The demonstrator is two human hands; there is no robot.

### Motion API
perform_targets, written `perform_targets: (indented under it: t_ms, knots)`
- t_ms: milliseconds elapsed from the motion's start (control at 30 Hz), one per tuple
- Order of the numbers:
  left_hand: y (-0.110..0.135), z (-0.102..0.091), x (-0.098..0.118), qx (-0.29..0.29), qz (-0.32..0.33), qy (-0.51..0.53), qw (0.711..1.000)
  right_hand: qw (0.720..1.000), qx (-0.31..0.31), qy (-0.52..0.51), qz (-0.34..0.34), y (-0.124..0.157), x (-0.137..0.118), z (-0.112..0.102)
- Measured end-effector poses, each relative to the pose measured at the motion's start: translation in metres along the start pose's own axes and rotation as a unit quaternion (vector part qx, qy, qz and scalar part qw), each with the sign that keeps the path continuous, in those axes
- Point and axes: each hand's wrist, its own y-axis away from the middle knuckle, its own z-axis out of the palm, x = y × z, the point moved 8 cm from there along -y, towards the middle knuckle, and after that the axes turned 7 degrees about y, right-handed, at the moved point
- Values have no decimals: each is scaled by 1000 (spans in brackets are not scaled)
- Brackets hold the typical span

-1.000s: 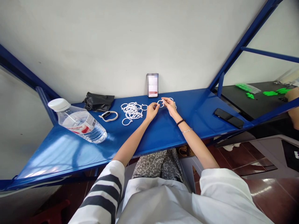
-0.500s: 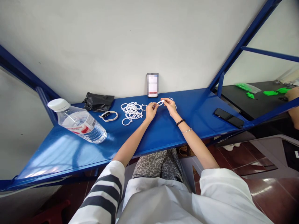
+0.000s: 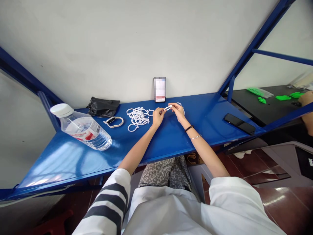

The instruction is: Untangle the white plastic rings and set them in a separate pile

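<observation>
Between my hands, a little above the blue table [image 3: 156, 143], is a thin white ring [image 3: 167, 108] with a small round knob on it. My left hand [image 3: 158, 117] pinches the ring's left side. Fingers of my right hand [image 3: 178, 111] are closed on the right side, by the knob. A heap of similar white rings [image 3: 139, 117] lies left of my left hand, with one ring set slightly apart at the front. Another white ring [image 3: 180, 104] shows partly behind my right hand, which hides the rest of it.
A phone [image 3: 160, 89] leans upright against the wall. To the left are a water bottle [image 3: 83, 130], a black plastic bag [image 3: 104, 107] and a light-strapped watch [image 3: 114, 122]. A dark phone [image 3: 239, 124] lies at right. Beyond the frame, another person's hand [image 3: 306, 99] is near green pieces [image 3: 283, 97].
The ring between my fingers has tilted a little and looks narrower. Both hands have stayed in nearly the same place.
</observation>
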Motion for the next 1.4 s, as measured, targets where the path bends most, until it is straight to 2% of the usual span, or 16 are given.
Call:
perform_targets:
  t_ms: [133, 300, 500, 700, 1133, 1400]
  knots:
    - [0, -2, -1, 8, -12, -7, 1000, 1000, -19, -10, 2, 1, -1, 3]
    - [0, -6, -1, 19, -32, -11, 999, 997, -77, -32, -6, 7, -11, 12]
    - [3, -7, 0, 15, -76, 4, 997, 992, -115, -53, 5, 11, -15, 20]
    - [4, -2, -1, -15, -96, 2, 995, 991, -112, -68, 17, 10, -11, 21]
    - [6, 8, 11, -66, -75, 30, 995, 992, -73, -95, 48, 9, -8, 16]
    - [6, 13, 7, -86, -72, 40, 993, 992, -73, -82, 53, 8, -6, 15]
